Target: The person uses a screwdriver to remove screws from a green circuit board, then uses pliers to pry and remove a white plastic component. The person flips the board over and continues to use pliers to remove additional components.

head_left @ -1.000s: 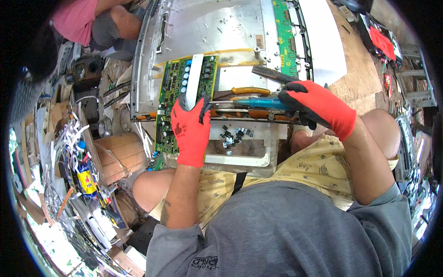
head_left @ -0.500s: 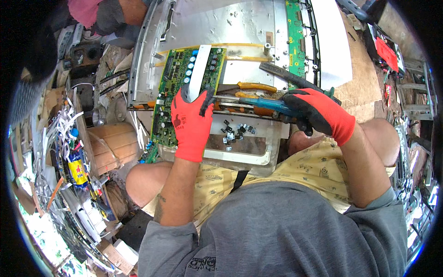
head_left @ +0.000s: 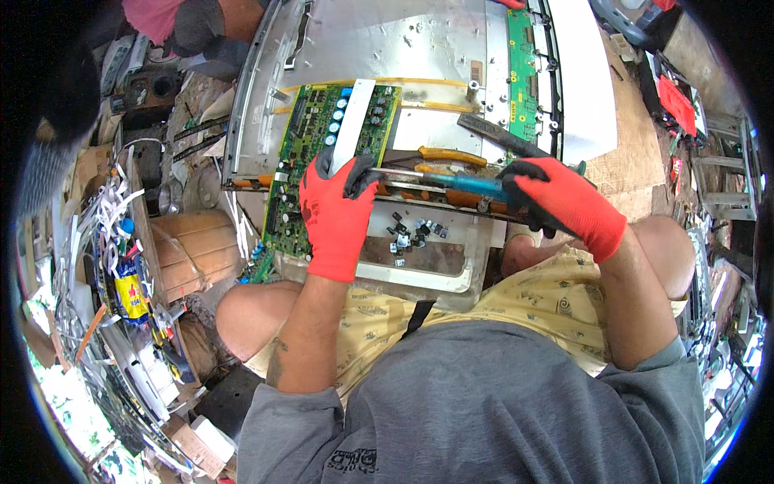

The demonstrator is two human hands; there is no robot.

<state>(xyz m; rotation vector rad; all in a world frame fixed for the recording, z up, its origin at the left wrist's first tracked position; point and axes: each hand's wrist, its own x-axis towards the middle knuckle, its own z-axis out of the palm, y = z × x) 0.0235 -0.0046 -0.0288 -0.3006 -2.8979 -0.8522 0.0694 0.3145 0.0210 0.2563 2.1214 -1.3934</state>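
Observation:
My left hand (head_left: 334, 210), in a red-and-black glove, grips a green circuit board (head_left: 294, 137) around the lower end of its white metal strip (head_left: 355, 109). My right hand (head_left: 556, 202), gloved alike, holds a blue-handled screwdriver (head_left: 472, 185), its shaft reaching horizontally to my left fingers; the tip is hidden. The board lies slanted over the lower edge of a large metal panel (head_left: 379, 44). Yellow-handled pliers (head_left: 447, 155) and a dark flat tool (head_left: 492, 133) lie on the panel above the screwdriver. Several small black parts (head_left: 411, 236) lie in a clear plastic tray (head_left: 427, 274) below.
Another person's pink sleeve (head_left: 149, 16) shows top left, and a red-gloved hand at the top edge (head_left: 512, 3). Scrap strips (head_left: 121, 210) and a wooden drum (head_left: 189, 254) are at left. Cardboard (head_left: 621, 161) and a red object (head_left: 676, 105) are at right.
My left hand and the board have shifted slightly right and upward in the picture. My right hand keeps the screwdriver, moved a little. A red-gloved hand has appeared at the top edge.

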